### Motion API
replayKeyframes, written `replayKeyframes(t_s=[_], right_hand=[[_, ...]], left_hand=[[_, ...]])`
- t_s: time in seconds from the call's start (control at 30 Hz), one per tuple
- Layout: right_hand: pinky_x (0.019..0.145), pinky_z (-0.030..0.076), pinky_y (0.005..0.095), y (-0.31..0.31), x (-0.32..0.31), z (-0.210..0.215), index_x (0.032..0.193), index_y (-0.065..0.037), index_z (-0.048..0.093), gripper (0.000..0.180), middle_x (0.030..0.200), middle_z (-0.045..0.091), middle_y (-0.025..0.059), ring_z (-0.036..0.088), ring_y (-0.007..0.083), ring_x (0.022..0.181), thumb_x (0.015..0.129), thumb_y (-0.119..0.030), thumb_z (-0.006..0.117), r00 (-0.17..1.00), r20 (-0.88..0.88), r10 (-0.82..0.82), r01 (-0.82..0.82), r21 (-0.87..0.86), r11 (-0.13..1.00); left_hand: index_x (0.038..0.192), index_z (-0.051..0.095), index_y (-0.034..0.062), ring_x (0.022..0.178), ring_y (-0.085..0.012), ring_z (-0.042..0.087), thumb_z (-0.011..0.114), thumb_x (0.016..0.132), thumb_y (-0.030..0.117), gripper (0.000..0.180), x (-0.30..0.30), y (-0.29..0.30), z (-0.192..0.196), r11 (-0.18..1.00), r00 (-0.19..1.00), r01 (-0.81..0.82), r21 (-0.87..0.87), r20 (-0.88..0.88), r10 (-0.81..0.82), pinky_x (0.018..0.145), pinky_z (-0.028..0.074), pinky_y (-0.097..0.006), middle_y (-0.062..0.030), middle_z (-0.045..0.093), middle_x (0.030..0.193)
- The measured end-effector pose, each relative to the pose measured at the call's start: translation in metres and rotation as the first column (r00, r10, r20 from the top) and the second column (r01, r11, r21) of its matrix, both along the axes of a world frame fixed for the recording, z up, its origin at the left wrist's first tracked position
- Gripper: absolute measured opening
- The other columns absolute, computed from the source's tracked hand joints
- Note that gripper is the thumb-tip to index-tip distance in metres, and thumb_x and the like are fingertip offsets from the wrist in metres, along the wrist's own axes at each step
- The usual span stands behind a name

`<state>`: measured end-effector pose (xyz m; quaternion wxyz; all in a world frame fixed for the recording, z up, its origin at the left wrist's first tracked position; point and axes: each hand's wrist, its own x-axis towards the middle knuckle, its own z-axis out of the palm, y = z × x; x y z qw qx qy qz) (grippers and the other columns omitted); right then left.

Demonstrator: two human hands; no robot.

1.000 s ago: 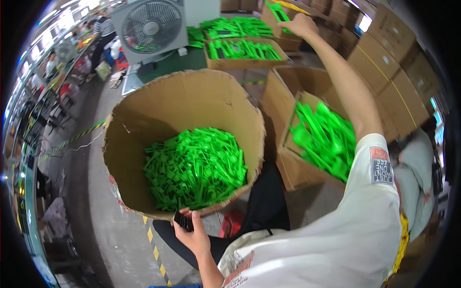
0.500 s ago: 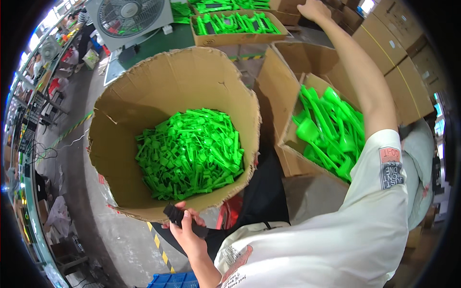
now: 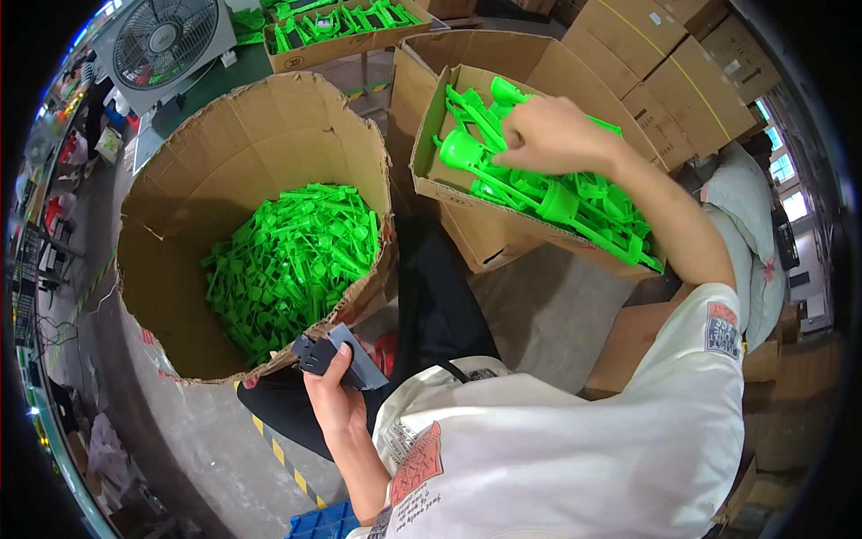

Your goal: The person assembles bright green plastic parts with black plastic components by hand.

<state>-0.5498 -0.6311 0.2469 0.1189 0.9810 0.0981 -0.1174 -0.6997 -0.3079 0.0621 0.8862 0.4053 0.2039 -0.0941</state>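
Your left hand (image 3: 330, 395), lower centre of the frame: fingers curled shut around a dark grey hand tool (image 3: 339, 355), held just outside the rim of the round cardboard drum.

Your right hand (image 3: 549, 135), upper centre-right: arm stretched out, fingers bent down onto the green moulded parts (image 3: 539, 184) in the open carton; it touches the top pieces, and whether it has one pinched you cannot tell from here.

Open carton (image 3: 476, 225), centre-right: tilted toward you, flaps up, filled with long green plastic mouldings with cup-shaped ends, some hanging over its lower right edge.

Cardboard drum (image 3: 180, 193), left of centre: tall, rim torn, roughly half filled with small green plastic pieces (image 3: 287, 260) in a loose heap.

Flat box (image 3: 337, 40), top centre: more green mouldings laid in it, on a green worktop (image 3: 247, 67).

Fan (image 3: 166, 40), upper left: white housing, round grille.

Stacked brown cartons (image 3: 682, 72), upper right: closed, taped.

Floor (image 3: 180, 449), lower left: grey concrete, with a yellow-and-black striped line.

Blue crate (image 3: 328, 523), bottom edge: only a corner shows.
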Motion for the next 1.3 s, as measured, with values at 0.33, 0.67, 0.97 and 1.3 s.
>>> replayKeyframes(t_s=[0.33,0.67,0.97,1.3], right_hand=[[0.065,0.046,0.0391,-0.016,-0.02,-0.026,0.08,-0.003,0.061,0.021,0.072,0.063,0.0117,0.061,0.0256,0.069,0.085,-0.022,0.065,0.962,0.271,-0.029,-0.077,0.374,0.924],[0.07,0.047,0.0246,-0.017,-0.039,-0.023,0.113,-0.004,0.048,0.016,0.094,0.061,0.0046,0.059,0.0103,0.079,0.101,-0.014,0.05,0.897,0.325,-0.301,-0.283,0.943,0.174],[0.053,0.043,0.032,0.064,-0.138,-0.08,0.072,-0.002,0.059,0.017,0.065,0.055,0.0088,0.053,0.023,0.057,0.084,-0.009,0.07,0.895,0.337,0.292,-0.415,0.87,0.266],[0.048,0.04,0.026,0.139,-0.125,-0.15,0.096,0.002,0.062,0.015,0.06,0.061,0.0054,0.053,0.007,0.051,0.089,-0.011,0.067,0.88,-0.193,0.434,0.067,0.955,0.29]], left_hand=[[0.104,0.058,0.0036,0.076,-0.0188,0.065,0.066,0.085,0.005,0.02,-0.01,0.007,0.001,0.996,0.996,-0.092,0.02,0.009,0.092,0.072,0.057,-0.039,-0.0051,0.064,0.087],[0.104,0.058,0.0061,0.079,-0.0169,0.065,0.066,0.085,0.003,0.021,-0.022,0.001,0.006,0.992,0.992,-0.123,0.008,-0.024,0.123,0.072,0.055,-0.032,-0.0043,0.065,0.089],[0.091,0.061,0.0039,0.068,-0.0138,0.063,0.076,0.077,-0.001,0.021,-0.014,0.004,0.013,0.988,0.989,-0.145,0.059,0.016,0.144,0.059,0.051,-0.028,-0.0047,0.065,0.082],[0.082,0.064,0.0021,0.059,-0.0106,0.057,0.079,0.077,0.004,0.016,-0.025,-0.002,0.021,0.98,0.998,0.005,0.199,0.057,-0.017,0.05,0.046,-0.025,-0.0031,0.063,0.072]])
